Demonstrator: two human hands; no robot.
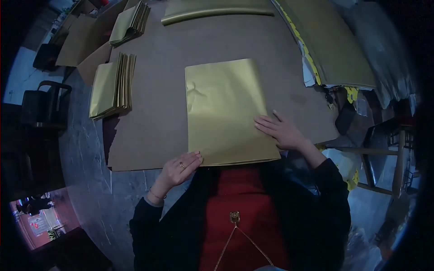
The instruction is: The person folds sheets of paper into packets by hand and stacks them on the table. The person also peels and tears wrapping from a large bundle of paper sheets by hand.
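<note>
A folded sheet of gold paper (224, 108) lies in front of me at the near edge of the table, creased near its upper left. My left hand (178, 169) is at its lower left corner, fingers together over the edge and thumb hidden; it appears to grip the corner. On the paper's right edge my right hand (282, 131) rests flat, its fingers stretched out and thumb apart.
Brown board (153, 90) covers the table. At the left stand a stack of folded gold paper (104, 88) and another stack (129, 22). A gold roll (217, 18) lies at the back, large gold sheets (330, 40) at the right. A cardboard box (83, 40) sits far left.
</note>
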